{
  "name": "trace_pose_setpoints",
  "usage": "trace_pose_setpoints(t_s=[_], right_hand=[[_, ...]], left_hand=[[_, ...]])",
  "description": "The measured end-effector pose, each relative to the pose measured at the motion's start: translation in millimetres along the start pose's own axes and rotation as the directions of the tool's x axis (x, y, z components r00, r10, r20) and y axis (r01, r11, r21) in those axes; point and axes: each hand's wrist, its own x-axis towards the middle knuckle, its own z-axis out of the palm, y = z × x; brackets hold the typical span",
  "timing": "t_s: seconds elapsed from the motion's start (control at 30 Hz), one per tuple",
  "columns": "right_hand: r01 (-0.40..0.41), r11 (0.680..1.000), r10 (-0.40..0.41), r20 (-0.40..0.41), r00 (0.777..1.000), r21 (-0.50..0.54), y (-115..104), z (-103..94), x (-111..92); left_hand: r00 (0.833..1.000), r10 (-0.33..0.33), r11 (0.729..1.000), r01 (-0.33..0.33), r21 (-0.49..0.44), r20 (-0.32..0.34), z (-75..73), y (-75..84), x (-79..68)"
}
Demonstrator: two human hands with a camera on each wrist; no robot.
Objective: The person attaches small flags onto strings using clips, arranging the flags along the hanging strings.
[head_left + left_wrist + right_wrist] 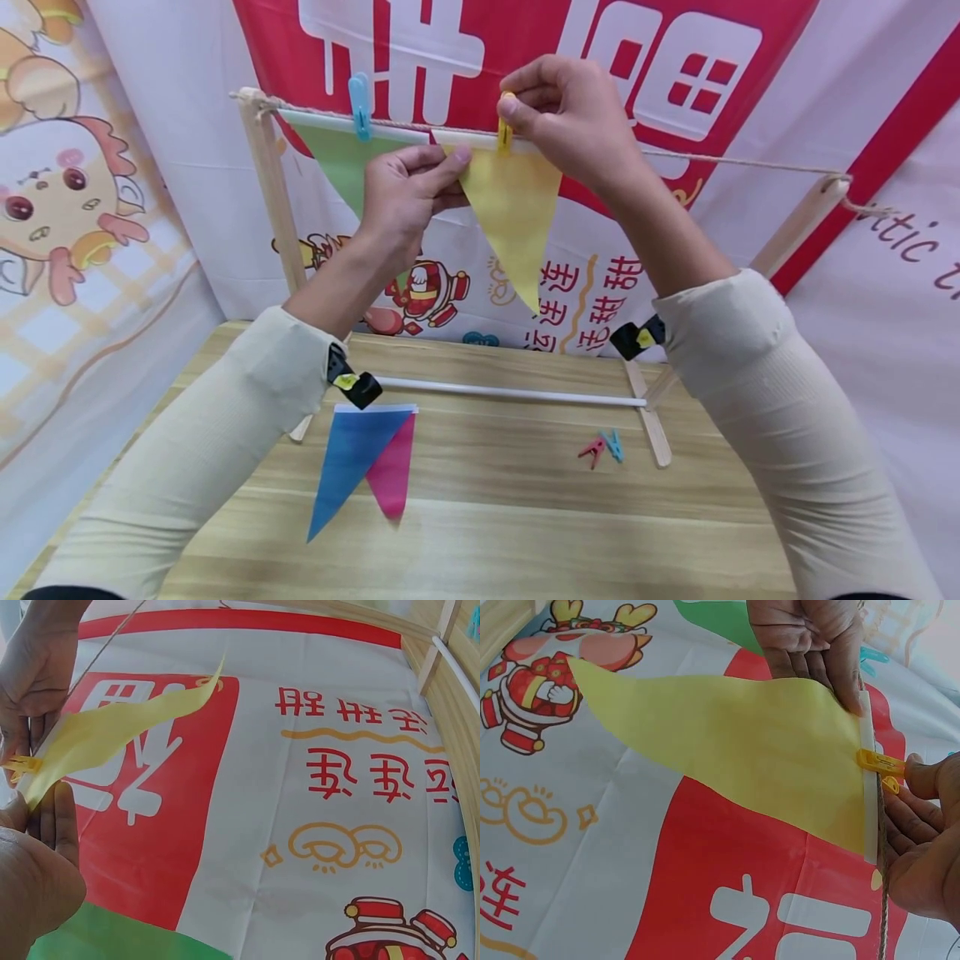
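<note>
A yellow triangular pennant (517, 208) hangs at the rope (720, 158), its white top strip along the line. My left hand (408, 192) pinches the pennant's upper left corner between thumb and fingers. With thumb and fingers, my right hand (573, 117) pinches a yellow clothespin (506, 125) that sits over the strip's middle; the right wrist view shows the clothespin (881, 763) across strip and rope. Left of it, a green pennant (337, 158) hangs by a blue clothespin (361, 107), partly behind my left hand.
Wooden posts (273, 192) hold the rope at both ends, with a white rod (510, 390) low between them. On the wooden table (525, 533) lie a blue pennant (352, 458) overlapping a pink pennant (392, 483), plus red (592, 451) and blue clothespins (612, 445). Printed cloth hangs behind.
</note>
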Motion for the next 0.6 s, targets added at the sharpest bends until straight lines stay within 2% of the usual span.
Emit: trace_pose_setpoints(t_s=[0.43,0.6], right_hand=[[0.002,1.0,-0.002,0.025,1.0,-0.008,1.6,-1.8,-1.3],[0.002,1.0,-0.002,0.041,0.999,-0.017,4.3,-3.3,-2.4]], left_hand=[[1.0,0.014,0.999,-0.015,0.048,0.016,-6.7,-1.6,-1.2],[1.0,0.02,0.999,-0.02,0.038,0.015,-10.4,-1.9,-1.4]])
